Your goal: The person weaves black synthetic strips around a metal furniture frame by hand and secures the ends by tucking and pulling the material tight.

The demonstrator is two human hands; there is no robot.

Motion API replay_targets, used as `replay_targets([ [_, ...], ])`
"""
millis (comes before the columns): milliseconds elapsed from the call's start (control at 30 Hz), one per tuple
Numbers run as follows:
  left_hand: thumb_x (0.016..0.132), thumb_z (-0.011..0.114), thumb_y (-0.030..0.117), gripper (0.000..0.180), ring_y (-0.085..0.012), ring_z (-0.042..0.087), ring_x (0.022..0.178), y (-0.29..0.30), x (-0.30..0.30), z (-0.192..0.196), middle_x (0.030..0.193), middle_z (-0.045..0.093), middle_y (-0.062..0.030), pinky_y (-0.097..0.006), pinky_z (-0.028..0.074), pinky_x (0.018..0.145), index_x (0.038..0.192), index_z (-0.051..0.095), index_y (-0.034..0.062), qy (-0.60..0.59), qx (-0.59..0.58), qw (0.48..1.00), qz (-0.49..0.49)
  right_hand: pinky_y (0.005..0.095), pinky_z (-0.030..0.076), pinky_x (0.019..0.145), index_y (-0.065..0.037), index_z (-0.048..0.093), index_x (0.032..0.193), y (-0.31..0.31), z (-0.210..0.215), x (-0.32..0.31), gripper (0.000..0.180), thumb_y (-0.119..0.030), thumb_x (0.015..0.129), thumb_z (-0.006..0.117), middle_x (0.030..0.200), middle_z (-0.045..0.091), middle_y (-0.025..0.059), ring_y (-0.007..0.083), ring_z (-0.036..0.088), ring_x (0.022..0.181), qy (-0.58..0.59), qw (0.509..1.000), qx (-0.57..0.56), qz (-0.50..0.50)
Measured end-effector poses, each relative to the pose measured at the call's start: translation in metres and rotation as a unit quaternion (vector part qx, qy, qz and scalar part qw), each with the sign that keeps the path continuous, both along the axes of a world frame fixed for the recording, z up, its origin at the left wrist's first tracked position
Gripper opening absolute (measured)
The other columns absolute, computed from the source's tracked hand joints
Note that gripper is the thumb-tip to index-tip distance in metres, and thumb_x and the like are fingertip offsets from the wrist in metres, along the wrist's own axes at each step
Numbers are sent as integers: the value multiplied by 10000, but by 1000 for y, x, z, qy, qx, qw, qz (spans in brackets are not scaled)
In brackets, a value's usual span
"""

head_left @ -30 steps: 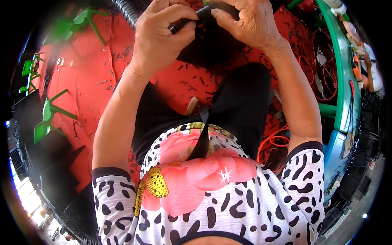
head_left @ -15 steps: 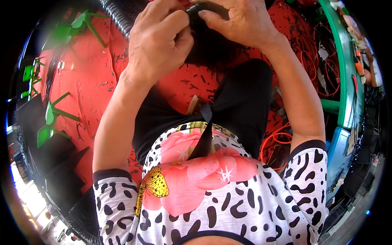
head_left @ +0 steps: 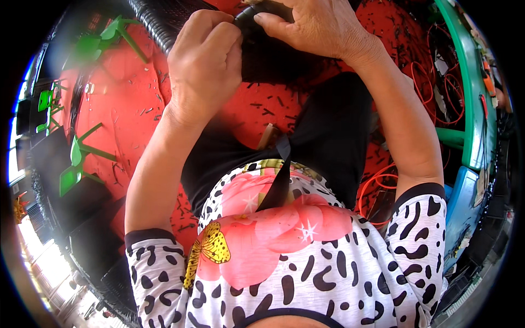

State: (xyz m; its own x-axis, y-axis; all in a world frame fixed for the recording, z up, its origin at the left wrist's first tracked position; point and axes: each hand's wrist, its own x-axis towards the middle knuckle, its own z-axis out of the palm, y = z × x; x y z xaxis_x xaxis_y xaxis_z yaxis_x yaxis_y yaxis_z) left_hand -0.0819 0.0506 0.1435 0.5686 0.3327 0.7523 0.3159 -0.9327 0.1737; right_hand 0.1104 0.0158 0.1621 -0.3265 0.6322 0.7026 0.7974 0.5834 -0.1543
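At the top of the view, my right hand (head_left: 322,30) curls around a black, ribbed-looking tube (head_left: 247,16), its thumb lying along the tube. My left hand (head_left: 205,63) is closed, with thumb and fingers pinched together close to the tube's left end. Whatever the left fingertips hold is too small or hidden to make out. A dark piece (head_left: 273,63) with a black woven or stranded look lies below the hands, over my knees' far side. The upper edge of the picture cuts off part of the work.
A black spiral-wrapped tube (head_left: 150,24) slants in at the upper left. Short black offcuts (head_left: 268,112) litter the red floor covering (head_left: 126,98). Green stool-like pieces (head_left: 79,156) stand at left. Along the right are a green bench edge (head_left: 478,126), a blue surface (head_left: 459,213) and orange cord (head_left: 377,183).
My left hand has shifted slightly left and down, its fingers now drawn into a tighter pinch. The right hand stays around the tube. The whole view has swung a little.
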Motion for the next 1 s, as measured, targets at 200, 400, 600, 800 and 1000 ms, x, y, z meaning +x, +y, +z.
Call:
replay_targets([
  [200,709,657,-74,136,-237,639,749,-3,4,-3,895,644,-100,-296,510,655,814,637,10,-8,11,999,35,536,300,1000,-44,657,931,-8,6,-6,315,-263,707,688,880,623,129,308,589,939,-29,999,-13,-36],
  [400,631,682,-57,200,-298,587,732,1,8,-4,812,572,-136,-359,480,648,777,561,7,-105,-141,984,-22,549,292,995,-47,658,922,-8,14,-4,398,-393,734,712,860,620,127,307,593,939,-43,994,-84,-54],
  [600,662,717,2,259,-293,596,744,1,8,0,808,582,-133,-339,486,690,876,571,13,-52,-126,989,50,464,314,944,-70,672,937,-15,36,-14,456,-473,729,718,863,631,128,304,597,916,-59,980,-163,-96],
  [800,667,718,26,333,-214,616,818,0,3,23,880,620,-133,-326,495,740,957,560,-14,-8,-349,936,42,437,327,912,-73,671,931,-16,38,-19,433,-448,723,729,867,630,127,296,597,902,-65,975,-195,-85],
  [1000,655,706,3,460,-184,609,933,16,-7,32,973,637,-127,-285,481,838,1093,571,-48,81,-427,901,11,422,326,893,-77,659,919,-5,25,-14,400,-407,709,744,854,622,106,277,586,882,-67,980,-169,-81],
])
